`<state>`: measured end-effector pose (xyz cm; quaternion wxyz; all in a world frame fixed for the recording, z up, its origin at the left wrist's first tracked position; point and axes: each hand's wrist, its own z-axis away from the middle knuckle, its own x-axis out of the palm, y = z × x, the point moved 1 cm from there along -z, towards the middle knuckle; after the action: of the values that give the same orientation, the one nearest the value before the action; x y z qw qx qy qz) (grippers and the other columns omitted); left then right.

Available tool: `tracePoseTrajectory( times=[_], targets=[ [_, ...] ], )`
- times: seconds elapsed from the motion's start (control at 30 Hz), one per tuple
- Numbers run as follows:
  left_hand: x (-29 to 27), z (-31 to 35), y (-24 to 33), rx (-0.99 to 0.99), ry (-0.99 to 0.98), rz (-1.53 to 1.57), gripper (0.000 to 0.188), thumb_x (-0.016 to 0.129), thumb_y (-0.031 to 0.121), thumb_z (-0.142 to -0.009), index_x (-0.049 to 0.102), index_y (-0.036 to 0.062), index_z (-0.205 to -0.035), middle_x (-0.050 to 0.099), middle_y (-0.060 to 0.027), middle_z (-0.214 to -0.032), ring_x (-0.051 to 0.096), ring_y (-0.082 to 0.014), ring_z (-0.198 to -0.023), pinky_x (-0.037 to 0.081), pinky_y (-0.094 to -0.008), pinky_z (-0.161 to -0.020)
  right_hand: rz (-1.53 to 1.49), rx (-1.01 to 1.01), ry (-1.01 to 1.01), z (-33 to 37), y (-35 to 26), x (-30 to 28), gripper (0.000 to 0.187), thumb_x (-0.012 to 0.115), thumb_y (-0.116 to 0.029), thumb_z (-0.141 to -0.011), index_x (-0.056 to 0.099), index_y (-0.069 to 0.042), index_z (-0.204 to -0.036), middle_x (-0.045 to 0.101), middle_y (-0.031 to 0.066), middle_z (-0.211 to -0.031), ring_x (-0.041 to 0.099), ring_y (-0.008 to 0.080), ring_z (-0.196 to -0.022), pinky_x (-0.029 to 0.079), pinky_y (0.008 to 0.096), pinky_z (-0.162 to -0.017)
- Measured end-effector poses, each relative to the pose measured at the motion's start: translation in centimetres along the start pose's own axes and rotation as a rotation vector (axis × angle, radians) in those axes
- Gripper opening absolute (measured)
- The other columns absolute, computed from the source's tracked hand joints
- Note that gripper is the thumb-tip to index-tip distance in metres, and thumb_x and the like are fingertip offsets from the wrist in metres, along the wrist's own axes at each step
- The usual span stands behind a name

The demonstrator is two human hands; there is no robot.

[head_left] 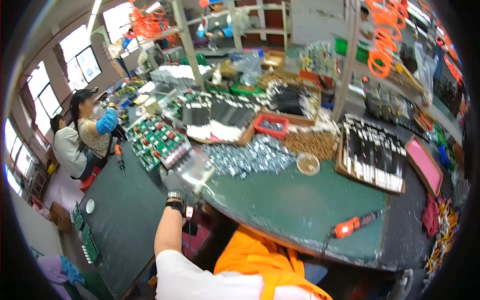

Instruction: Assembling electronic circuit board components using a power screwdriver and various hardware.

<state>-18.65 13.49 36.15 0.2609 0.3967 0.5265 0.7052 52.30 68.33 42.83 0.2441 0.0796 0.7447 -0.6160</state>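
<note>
My left hand (pixel 173 181), in a grey glove with a dark wristband, reaches up over the left edge of the green workbench (pixel 300 205). It grips a clear plastic bag or container (pixel 194 168); which one I cannot tell. Just beyond it lies a slanted stack of green circuit boards (pixel 156 140). A pile of small silver metal parts (pixel 250 156) starts right of the clear plastic. My right hand is out of view; only my white sleeve and orange vest show at the bottom.
An orange electric screwdriver (pixel 352 225) lies near the bench's front right. A small bowl (pixel 307 163), brown parts (pixel 312 142), a red tray (pixel 271 125), a wooden tray of black-and-white components (pixel 372 155) and a pink tray (pixel 425 165) stand behind. Two seated people (pixel 87 132) work at left.
</note>
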Motion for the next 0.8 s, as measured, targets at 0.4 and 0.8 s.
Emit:
tracePoseTrajectory(
  times=[0.4, 0.8],
  targets=[
    [-2.8, -12.7, -6.4, 0.383, -0.102, -0.311, 0.034, 0.056, 0.000, -0.084, 0.055, -0.0057, -0.118, 0.066, -0.0114, -0.105, 0.062, -0.0206, -0.094, 0.046, -0.0318, -0.086, 0.926, -1.071, -0.281, 1.0, -14.1, 30.4, 0.045, 0.069, -0.031, -0.085, 0.055, 0.001, -0.115, 0.060, 0.0149, -0.114, 0.059, 0.0194, -0.103, 0.049, 0.0339, -0.086],
    [-5.1, -18.4, -9.3, 0.162, -0.148, 0.008, 0.049, 0.061, -0.007, -0.078, 0.052, -0.0082, -0.126, 0.057, -0.0073, -0.126, 0.057, -0.0183, -0.108, 0.046, -0.0292, -0.090, 1.006, -0.477, -0.450, 0.7, -10.3, 34.8, 0.054, 0.063, -0.033, -0.077, 0.055, -0.009, -0.125, 0.041, 0.0149, -0.139, 0.027, 0.0390, -0.136, 0.021, 0.0683, -0.105]
  ],
)
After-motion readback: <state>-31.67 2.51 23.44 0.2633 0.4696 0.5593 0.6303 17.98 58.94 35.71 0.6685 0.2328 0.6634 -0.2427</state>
